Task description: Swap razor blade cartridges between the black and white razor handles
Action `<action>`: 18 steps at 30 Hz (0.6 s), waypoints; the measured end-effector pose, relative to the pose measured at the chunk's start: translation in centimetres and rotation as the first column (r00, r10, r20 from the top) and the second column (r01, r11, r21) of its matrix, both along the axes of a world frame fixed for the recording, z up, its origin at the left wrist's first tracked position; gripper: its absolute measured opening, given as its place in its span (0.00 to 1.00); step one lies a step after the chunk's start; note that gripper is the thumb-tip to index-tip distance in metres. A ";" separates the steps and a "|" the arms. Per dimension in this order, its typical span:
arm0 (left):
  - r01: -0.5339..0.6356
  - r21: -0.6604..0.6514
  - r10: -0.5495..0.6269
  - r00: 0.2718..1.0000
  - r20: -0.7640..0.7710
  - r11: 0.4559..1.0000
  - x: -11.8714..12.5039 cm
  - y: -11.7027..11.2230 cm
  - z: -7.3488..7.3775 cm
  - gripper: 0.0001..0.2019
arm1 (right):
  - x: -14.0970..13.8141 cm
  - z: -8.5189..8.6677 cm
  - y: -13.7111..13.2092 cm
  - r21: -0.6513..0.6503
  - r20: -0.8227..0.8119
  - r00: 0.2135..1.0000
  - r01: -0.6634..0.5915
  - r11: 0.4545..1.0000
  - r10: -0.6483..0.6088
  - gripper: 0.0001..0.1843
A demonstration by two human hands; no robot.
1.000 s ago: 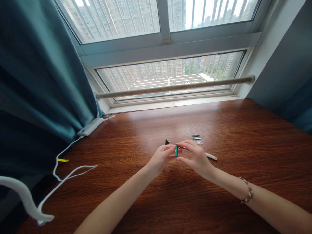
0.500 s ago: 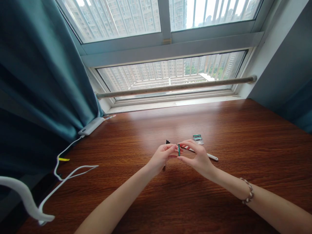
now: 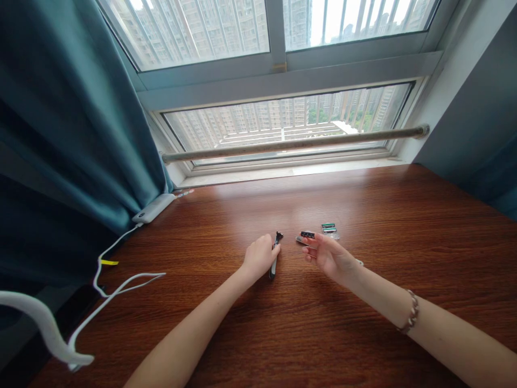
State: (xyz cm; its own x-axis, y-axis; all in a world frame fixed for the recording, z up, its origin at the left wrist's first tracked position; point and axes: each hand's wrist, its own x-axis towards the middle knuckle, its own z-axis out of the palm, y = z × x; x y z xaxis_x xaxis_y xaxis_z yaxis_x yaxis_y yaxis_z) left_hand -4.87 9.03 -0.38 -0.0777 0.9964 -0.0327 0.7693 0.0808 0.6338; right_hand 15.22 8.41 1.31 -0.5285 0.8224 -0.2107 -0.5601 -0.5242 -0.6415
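Observation:
My left hand (image 3: pixel 260 256) is closed around a grey and black razor handle (image 3: pixel 273 269), whose black head end points away toward the window. In my right hand (image 3: pixel 329 258), a small black razor cartridge (image 3: pixel 307 234) is pinched at the fingertips, with the other fingers loosely curled. Beneath that hand lies a white toothbrush (image 3: pixel 299 240), its bristle end showing to the left and most of its handle hidden. Just beyond the right hand, a clear plastic holder (image 3: pixel 332 235) carries green-striped razor cartridges (image 3: pixel 328 227).
The brown wooden table (image 3: pixel 226 323) reaches to the window sill. On its left side lie a white power strip (image 3: pixel 154 208), a white cable (image 3: pixel 117 293) and a yellow tag (image 3: pixel 109 262). A thick white curved stand (image 3: pixel 44 323) rises at the lower left, near a blue curtain (image 3: pixel 81 108).
My hands have moved apart. The left hand has gone down to the razor handle on the table. In my right hand the cartridge has turned, from upright with its green stripe showing to level and black.

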 end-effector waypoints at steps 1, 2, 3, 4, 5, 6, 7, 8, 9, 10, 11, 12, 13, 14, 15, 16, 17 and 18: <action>0.006 0.000 -0.006 1.000 0.023 1.000 0.0 0.1 0.1 0.09 | 0.0 0.0 0.0 -0.001 -0.004 1.000 -0.001 1.000 0.001 0.11; 0.018 0.002 -0.018 0.998 0.057 1.000 0.0 0.3 0.3 0.10 | 0.0 0.0 0.0 0.004 -0.004 1.000 0.002 1.000 -0.002 0.11; 0.035 0.005 -0.035 0.995 0.098 0.999 0.1 0.3 0.5 0.10 | 0.0 0.0 0.0 0.016 0.000 1.000 0.010 1.000 -0.010 0.10; 0.056 0.010 -0.056 0.989 0.134 0.998 0.3 0.3 0.8 0.10 | 0.0 0.0 0.1 0.036 0.009 1.000 0.026 0.999 -0.026 0.10; 0.081 0.016 -0.082 0.977 0.197 0.997 0.5 0.2 1.0 0.11 | 0.0 0.0 0.1 0.066 0.026 0.999 0.042 0.997 -0.044 0.11; 0.107 0.025 -0.109 0.951 0.291 0.994 0.9 0.0 1.3 0.11 | -0.1 0.1 0.1 0.103 0.052 0.996 0.064 0.993 -0.069 0.11; 0.138 0.042 -0.143 0.903 0.406 0.990 1.3 -0.3 1.6 0.11 | -0.1 0.2 0.1 0.143 0.091 0.991 0.087 0.986 -0.101 0.13; 0.166 0.076 -0.179 0.786 0.592 0.983 1.8 -0.7 1.9 0.11 | -0.1 0.3 0.1 0.184 0.139 0.981 0.105 0.977 -0.132 0.14; 0.187 0.119 -0.213 0.643 0.736 0.975 2.2 -1.1 2.1 0.10 | -0.2 0.5 0.0 0.225 0.191 0.969 0.114 0.968 -0.159 0.15; 0.202 0.160 -0.244 0.514 0.822 0.966 2.6 -1.5 2.3 0.09 | -0.2 0.7 -0.1 0.261 0.239 0.954 0.115 0.958 -0.180 0.16; 0.207 0.194 -0.265 0.418 0.869 0.959 2.9 -1.9 2.5 0.08 | -0.3 0.9 -0.3 0.294 0.273 0.942 0.110 0.949 -0.194 0.16; 0.209 0.216 -0.281 0.366 0.887 0.954 3.1 -2.2 2.6 0.07 | -0.3 1.1 -0.5 0.321 0.292 0.935 0.101 0.942 -0.200 0.17; 0.209 0.231 -0.293 0.343 0.893 0.950 3.2 -2.4 2.7 0.07 | -0.3 1.3 -0.7 0.342 0.297 0.934 0.089 0.936 -0.197 0.17; 0.204 0.242 -0.299 0.334 0.894 0.949 3.2 -2.6 2.9 0.06 | -0.4 1.4 -0.9 0.357 0.294 0.937 0.076 0.931 -0.190 0.17; 0.198 0.248 -0.303 0.329 0.895 0.948 3.2 -2.7 3.0 0.06 | -0.4 1.5 -1.1 0.369 0.290 0.940 0.064 0.927 -0.180 0.16; 0.193 0.252 -0.304 0.323 0.896 0.948 3.1 -2.7 3.1 0.05 | -0.5 1.6 -1.3 0.380 0.291 0.941 0.050 0.924 -0.171 0.16; 0.188 0.253 -0.302 0.312 0.901 0.949 3.1 -2.8 3.3 0.05 | -0.5 1.6 -1.4 0.392 0.297 0.940 0.038 0.919 -0.166 0.16; 0.185 0.246 -0.293 0.296 0.909 0.951 3.1 -2.8 3.5 0.05 | -0.6 1.5 -1.4 0.406 0.309 0.936 0.031 0.913 -0.169 0.15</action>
State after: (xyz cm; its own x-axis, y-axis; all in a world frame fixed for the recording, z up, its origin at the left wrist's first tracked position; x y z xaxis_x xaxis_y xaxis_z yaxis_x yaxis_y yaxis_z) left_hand -1.79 6.23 3.12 0.1919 0.9676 0.1639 -0.3512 -0.0882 0.9321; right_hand 14.65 7.00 2.82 -0.3954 0.9184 -0.0108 -0.3149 -0.1466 -0.9377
